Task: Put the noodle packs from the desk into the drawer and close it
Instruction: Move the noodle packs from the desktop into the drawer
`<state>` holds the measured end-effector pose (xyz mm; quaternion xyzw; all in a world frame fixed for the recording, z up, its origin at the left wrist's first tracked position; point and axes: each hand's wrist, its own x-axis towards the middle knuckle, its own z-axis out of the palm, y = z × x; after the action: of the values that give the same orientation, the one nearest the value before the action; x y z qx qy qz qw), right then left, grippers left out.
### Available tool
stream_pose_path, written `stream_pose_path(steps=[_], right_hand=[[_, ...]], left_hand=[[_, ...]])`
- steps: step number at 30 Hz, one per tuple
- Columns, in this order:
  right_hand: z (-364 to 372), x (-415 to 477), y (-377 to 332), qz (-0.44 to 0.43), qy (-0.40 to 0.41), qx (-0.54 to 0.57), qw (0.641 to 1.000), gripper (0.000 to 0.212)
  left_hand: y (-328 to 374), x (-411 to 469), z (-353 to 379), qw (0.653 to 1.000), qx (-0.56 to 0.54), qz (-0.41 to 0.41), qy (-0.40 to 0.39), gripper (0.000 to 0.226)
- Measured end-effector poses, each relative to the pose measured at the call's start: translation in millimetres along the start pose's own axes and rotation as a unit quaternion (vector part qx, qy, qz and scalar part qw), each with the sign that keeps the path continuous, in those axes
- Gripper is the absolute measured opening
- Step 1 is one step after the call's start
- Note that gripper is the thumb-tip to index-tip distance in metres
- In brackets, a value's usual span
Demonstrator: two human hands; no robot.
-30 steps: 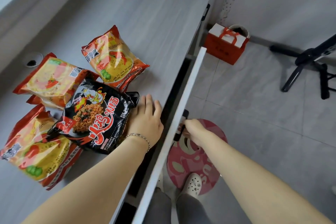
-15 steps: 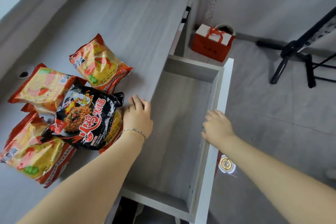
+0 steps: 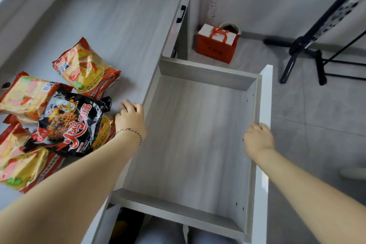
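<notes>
Several noodle packs lie on the grey desk [image 3: 122, 25] at the left: a black pack [image 3: 69, 125] on top of orange-red ones, another orange-red pack [image 3: 85, 69] farther back, one [image 3: 25, 95] at the left edge and one [image 3: 21, 166] nearest me. My left hand [image 3: 129, 119] rests on the desk edge beside the black pack, fingers slightly curled, holding nothing. The drawer [image 3: 198, 77] is pulled far out and has nothing in it. My right hand [image 3: 258, 138] lies on the top of the drawer's white front panel.
A red gift bag [image 3: 216, 45] and a round bin stand on the floor beyond the drawer. A black tripod stand [image 3: 301, 47] is at the right. Two more black drawer handles [image 3: 181, 14] show farther along the desk. My legs are below the drawer.
The drawer has gone from barely open to pulled far out. My right hand moved from the handle to the top of the front panel. My left hand stayed by the black pack.
</notes>
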<state>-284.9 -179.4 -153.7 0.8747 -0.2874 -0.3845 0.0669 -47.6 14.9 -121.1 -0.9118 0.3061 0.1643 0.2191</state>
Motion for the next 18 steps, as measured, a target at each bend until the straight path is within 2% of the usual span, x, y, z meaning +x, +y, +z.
stream_pose_path(steps=[3, 6, 7, 9, 11, 14, 16, 18], right_hand=[[-1.0, -0.5, -1.5, -0.004, -0.019, 0.000, 1.000, 0.048], [-10.0, -2.6, -7.1, 0.017, -0.060, -0.007, 0.998, 0.051], [-16.5, -4.6, -9.7, 0.027, -0.074, 0.004, 0.997, 0.049], [-37.3, -9.6, -16.3, 0.037, -0.076, 0.057, 0.995, 0.041], [-68.0, -14.8, -30.0, 0.010, -0.034, 0.123, 0.992, 0.034], [-118.9, -23.6, -59.2, -0.049, 0.043, 0.245, 0.967, 0.033], [-152.6, -30.8, -86.3, -0.099, 0.091, 0.323, 0.937, 0.030], [-185.3, -36.5, -120.8, -0.161, 0.134, 0.364, 0.907, 0.032]], left_hand=[[1.0, -1.3, -4.3, 1.000, 0.003, 0.001, -0.010, 0.062], [0.3, -3.9, -14.9, 0.999, 0.001, -0.004, -0.052, 0.066], [0.1, -6.2, -22.0, 0.998, -0.010, -0.004, -0.065, 0.063], [0.0, -12.2, -37.7, 0.996, -0.070, 0.030, -0.057, 0.043], [-10.0, -25.8, -51.2, 0.982, -0.164, 0.093, 0.010, 0.032], [-42.6, -46.6, -61.9, 0.930, -0.270, 0.155, 0.198, 0.038], [-74.8, -53.7, -62.2, 0.917, -0.270, 0.125, 0.267, 0.031], [-112.3, -57.1, -58.5, 0.933, -0.269, 0.029, 0.236, 0.034]])
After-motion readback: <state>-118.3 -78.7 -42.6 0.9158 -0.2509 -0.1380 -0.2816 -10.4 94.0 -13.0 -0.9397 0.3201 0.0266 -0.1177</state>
